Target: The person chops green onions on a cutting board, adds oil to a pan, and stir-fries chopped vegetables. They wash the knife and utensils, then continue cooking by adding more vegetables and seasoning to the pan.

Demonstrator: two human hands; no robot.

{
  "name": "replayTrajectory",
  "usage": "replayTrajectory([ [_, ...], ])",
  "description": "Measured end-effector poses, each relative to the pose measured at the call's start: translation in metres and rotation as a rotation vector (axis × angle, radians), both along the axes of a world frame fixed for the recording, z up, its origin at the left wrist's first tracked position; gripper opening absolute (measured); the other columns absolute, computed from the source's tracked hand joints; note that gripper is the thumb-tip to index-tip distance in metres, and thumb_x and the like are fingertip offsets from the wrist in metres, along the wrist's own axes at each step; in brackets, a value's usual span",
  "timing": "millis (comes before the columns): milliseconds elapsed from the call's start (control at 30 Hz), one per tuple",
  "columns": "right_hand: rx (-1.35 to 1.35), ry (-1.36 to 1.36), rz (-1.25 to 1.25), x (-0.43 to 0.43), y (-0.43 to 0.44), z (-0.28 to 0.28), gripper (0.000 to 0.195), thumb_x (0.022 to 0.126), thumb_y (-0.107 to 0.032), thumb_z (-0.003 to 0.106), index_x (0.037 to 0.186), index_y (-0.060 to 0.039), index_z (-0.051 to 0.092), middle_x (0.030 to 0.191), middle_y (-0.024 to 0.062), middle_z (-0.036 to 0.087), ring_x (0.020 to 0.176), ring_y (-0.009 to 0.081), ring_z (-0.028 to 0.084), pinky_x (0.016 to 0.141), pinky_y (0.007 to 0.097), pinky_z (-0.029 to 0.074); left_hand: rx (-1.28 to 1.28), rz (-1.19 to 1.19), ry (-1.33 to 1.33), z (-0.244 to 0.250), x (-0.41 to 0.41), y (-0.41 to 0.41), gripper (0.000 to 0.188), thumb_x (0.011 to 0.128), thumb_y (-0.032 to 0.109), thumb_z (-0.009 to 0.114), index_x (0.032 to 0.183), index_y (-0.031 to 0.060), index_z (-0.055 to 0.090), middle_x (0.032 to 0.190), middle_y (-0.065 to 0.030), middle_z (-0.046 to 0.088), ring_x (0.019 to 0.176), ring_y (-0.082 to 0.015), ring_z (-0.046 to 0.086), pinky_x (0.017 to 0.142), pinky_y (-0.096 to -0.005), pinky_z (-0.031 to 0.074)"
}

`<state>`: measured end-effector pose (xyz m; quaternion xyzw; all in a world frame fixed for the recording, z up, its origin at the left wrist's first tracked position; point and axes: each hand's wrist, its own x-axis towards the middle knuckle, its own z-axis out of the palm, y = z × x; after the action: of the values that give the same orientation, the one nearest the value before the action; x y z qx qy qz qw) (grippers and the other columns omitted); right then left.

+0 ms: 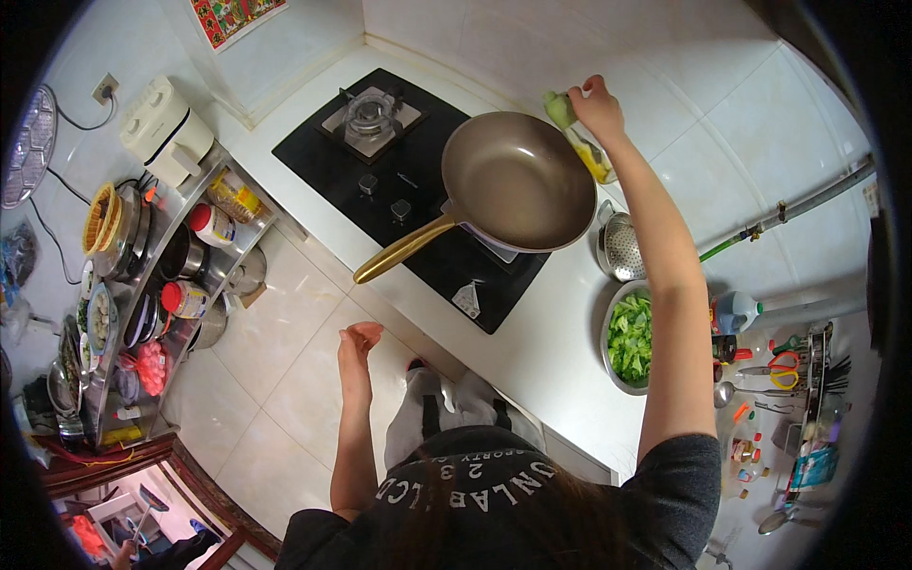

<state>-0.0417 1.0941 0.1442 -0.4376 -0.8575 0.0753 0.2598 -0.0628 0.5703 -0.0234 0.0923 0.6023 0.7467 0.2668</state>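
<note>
My right hand (pixel 600 110) is at the top of a clear oil bottle with a green cap (pixel 588 153), beside the far right rim of a frying pan; its fingers curl at the cap. Yellow liquid shows low in the bottle. The wide brown pan (pixel 524 185) rests on the right burner of a black gas hob (pixel 299 153), and its gold handle points to the lower left. My left hand (pixel 358 340) hangs over the floor, in front of the counter, fingers loosely bent with nothing in them. Right of the hob stand a metal colander (pixel 623 246) and a metal bowl of chopped green leaves (pixel 630 338).
A cream air fryer (pixel 167 135) tops the metal shelf rack at left, which holds jars and pots. Bottles, scissors (pixel 784 369) and ladles stand or hang at far right, near a blue-tinted jug (pixel 734 312). Another person's hand (pixel 125 552) shows through the doorway, lower left.
</note>
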Motion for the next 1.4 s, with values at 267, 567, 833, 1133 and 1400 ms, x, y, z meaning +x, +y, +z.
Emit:
replayTrajectory([
  [267, -0.036, -0.222, -0.04, 0.052, 0.019, 0.007, 0.037, 0.084, -0.04, 0.052, 0.106, -0.0097, 0.055, 0.093, 0.0184, 0.068, 0.091, 0.0388, 0.065, 0.077, 0.0485, 0.05, -0.047, 0.177, -0.082, 0.006, -0.008, 0.009, 0.053, 0.104, 0.044, 0.031, 0.084, 0.0025, 0.058, 0.055, 0.0066, 0.029, 0.044, -0.0045, 0.021, 0.04, -0.0237, 0.015],
  [567, -0.165, -0.327, 0.154, 0.086, -0.027, 0.005, 0.034, 0.082, -0.036, 0.053, 0.1, -0.0065, 0.056, 0.088, 0.0214, 0.067, 0.087, 0.0412, 0.064, 0.077, 0.047, 0.05, 0.023, 0.154, -0.07, 0.01, -0.016, 0.013, 0.05, 0.105, 0.04, 0.03, 0.076, 0.0051, 0.051, 0.05, 0.0063, 0.026, 0.041, -0.0046, 0.02, 0.038, -0.0246, 0.015],
  [833, -0.277, -0.186, 0.284, 0.038, -0.077, 0.004, 0.033, 0.083, -0.036, 0.054, 0.096, -0.0059, 0.054, 0.085, 0.0196, 0.065, 0.086, 0.0382, 0.063, 0.077, 0.0456, 0.048, 0.03, 0.166, -0.058, 0.007, -0.015, 0.006, 0.05, 0.105, 0.043, 0.031, 0.076, 0.007, 0.05, 0.051, 0.0071, 0.024, 0.04, -0.005, 0.018, 0.038, -0.0249, 0.013],
  [1133, -0.149, -0.062, 0.278, -0.021, -0.07, -0.001, 0.031, 0.085, -0.033, 0.051, 0.098, -0.0045, 0.054, 0.087, 0.0215, 0.065, 0.086, 0.0413, 0.063, 0.077, 0.0481, 0.049, 0.006, 0.237, -0.086, 0.008, -0.011, -0.01, 0.05, 0.104, 0.045, 0.032, 0.075, 0.0077, 0.049, 0.051, 0.0066, 0.023, 0.04, -0.0058, 0.017, 0.038, -0.0256, 0.012],
  [1400, -0.041, -0.073, 0.149, -0.021, -0.036, -0.002, 0.036, 0.086, -0.036, 0.049, 0.106, -0.0071, 0.057, 0.093, 0.0207, 0.067, 0.09, 0.0416, 0.063, 0.079, 0.0493, 0.049, 0.006, 0.25, -0.062, 0.006, -0.011, -0.02, 0.049, 0.104, 0.044, 0.032, 0.075, 0.0081, 0.049, 0.05, 0.0064, 0.024, 0.04, -0.006, 0.018, 0.038, -0.0256, 0.012],
])
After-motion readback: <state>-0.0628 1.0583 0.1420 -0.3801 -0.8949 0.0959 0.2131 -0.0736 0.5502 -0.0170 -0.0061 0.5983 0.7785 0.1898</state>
